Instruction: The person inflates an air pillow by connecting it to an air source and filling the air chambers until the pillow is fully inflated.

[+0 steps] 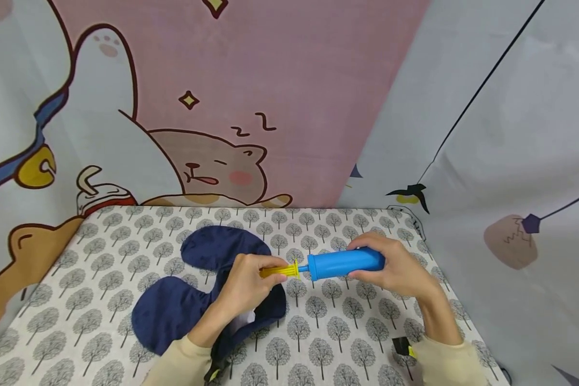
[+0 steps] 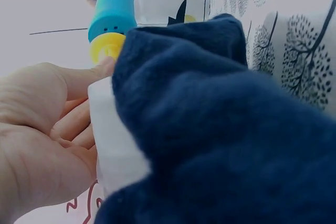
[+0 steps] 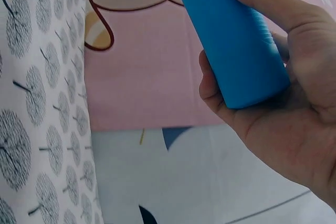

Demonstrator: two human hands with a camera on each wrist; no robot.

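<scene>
Above the tree-print cloth, a blue hand pump (image 1: 344, 262) is held level between the two hands. My right hand (image 1: 398, 265) grips the rounded end of its barrel, thumb and fingers on opposite sides. With thumb and fingers, my left hand (image 1: 251, 281) pinches the ribbed yellow end piece (image 1: 280, 271), and a short thin blue rod shows between yellow flange and barrel. Below the left hand lies a navy plush item (image 1: 171, 311) with rounded lobes, partly hidden by that arm. White material (image 2: 113, 135) shows at its edge in the left wrist view, beside the palm.
The cloth with grey trees (image 1: 328, 321) covers the work surface. At its back edge rises a pink hanging with cartoon animals (image 1: 270, 69), and a pale hanging (image 1: 511, 134) stands on the right. Dark straps (image 1: 402, 346) show by the right sleeve.
</scene>
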